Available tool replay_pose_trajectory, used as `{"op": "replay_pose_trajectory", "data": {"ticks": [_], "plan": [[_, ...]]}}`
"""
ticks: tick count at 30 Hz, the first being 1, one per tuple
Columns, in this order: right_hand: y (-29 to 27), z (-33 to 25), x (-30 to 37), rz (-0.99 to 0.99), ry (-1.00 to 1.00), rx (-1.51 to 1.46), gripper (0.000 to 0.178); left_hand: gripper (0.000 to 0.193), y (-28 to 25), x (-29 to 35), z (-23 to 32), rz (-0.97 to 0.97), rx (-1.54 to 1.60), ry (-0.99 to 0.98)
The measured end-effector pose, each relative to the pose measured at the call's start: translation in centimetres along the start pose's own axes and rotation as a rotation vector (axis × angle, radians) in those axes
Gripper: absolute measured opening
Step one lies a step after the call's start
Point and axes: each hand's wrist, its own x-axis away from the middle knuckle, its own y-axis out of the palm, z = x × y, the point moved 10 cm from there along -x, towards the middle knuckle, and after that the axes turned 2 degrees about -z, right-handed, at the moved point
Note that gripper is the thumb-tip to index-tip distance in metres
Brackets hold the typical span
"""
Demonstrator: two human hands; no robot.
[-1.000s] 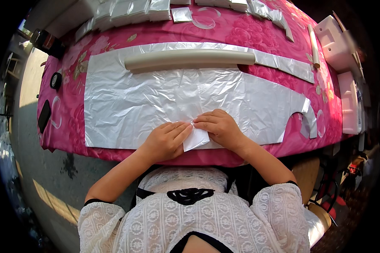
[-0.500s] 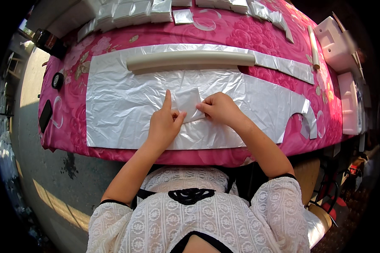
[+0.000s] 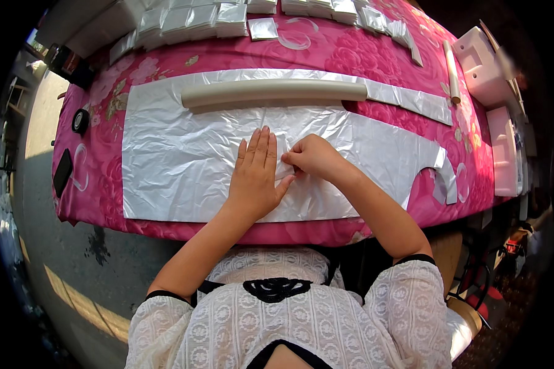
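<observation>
My left hand (image 3: pixel 255 178) lies flat, fingers stretched forward and thumb apart, pressing on a small folded piece of white plastic film (image 3: pixel 282 168). Most of that piece is hidden under the palm and fingers. At its right edge my right hand (image 3: pixel 316 155) is closed in a pinch, fingertips on the film. Beneath both hands spreads a large, creased, shiny white plastic sheet (image 3: pixel 178 160) with two strap-like arms reaching to the right. Across its far part rests a long beige tube (image 3: pixel 274 92), lying left to right.
A pink floral cloth (image 3: pixel 375 55) covers the table. Stacks of folded white film packets (image 3: pixel 231 21) line the far edge, with one single packet (image 3: pixel 263 29) nearer. At left are a dark bottle (image 3: pixel 71 64), a tape roll (image 3: pixel 80 121) and a phone (image 3: pixel 63 173). Foam boxes (image 3: pixel 503 150) stand right.
My left hand has gone from a pointing index finger beside the folded film to lying flat over it. The right hand keeps its pinch at the edge. The whole view has shifted slightly.
</observation>
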Motion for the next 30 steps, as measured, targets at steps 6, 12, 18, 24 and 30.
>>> {"op": "replay_pose_trajectory", "data": {"ticks": [6, 12, 18, 24, 30], "plan": [[0.0, -0.3, 0.3, 0.029, 0.027, 0.044, 0.029, 0.104, 3.3, 0.4, -0.9, -0.153, -0.021, -0.117], [-0.3, -1.4, 1.7, 0.143, -0.046, 0.185, 0.026, 0.109, 3.9, 0.4, -1.1, -0.206, -0.045, -0.113], [-1.0, -2.0, 3.8, 0.368, -0.118, 0.363, 0.029, 0.113, 4.2, 0.4, -1.1, -0.191, -0.088, -0.088], [-1.9, -2.4, 4.5, 0.368, -0.109, 0.543, 0.024, 0.105, 2.3, 0.6, -0.8, -0.077, 0.033, -0.069], [1.8, -10.5, 5.8, 0.636, -0.863, 0.81, 0.038, 0.036, -2.4, 5.9, -0.6, 0.047, 0.762, -0.049]]}}
